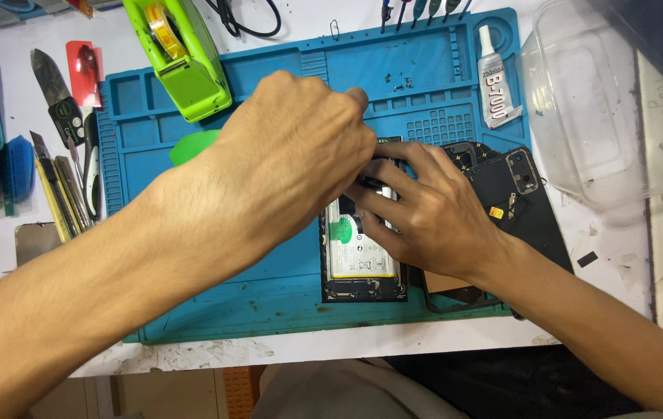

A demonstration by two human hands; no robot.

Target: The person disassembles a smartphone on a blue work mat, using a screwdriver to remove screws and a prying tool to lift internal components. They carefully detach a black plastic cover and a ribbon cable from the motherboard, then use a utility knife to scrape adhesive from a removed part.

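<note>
Blue silicone repair mat (269,295), ridged and moulded with small square trays along its far edge: the bench landmark, lying flat under all the work.

Clear plastic tub (603,116), rounded corners, right of the mat.

Opened black smartphone (362,268), near the mat's middle, back cover off. Its white rectangular battery (358,256) with a green pull tab sits exposed in the frame; the rim looks chipped and gritty. Disassembly appears well begun, the internals not yet lifted out.

Lime-green plastic tape dispenser (180,58) with a yellow roll, on the mat's far left corner.

Black phone back cover (521,198), matte, with camera cut-out, at the mat's right edge beside the phone.

Left hand (292,167), over the phone's upper end, fingers curled tight and pinched at the tips (whatever they nip is hidden, possibly a small tool).

Right hand (424,213), fingers spread and pressing down on the phone's upper part, steadying it.

Yellow-handled flat blades (56,186), thin metal, left of the mat.

White glue tube (496,77), soft plastic, on the mat's far right corner.
</note>
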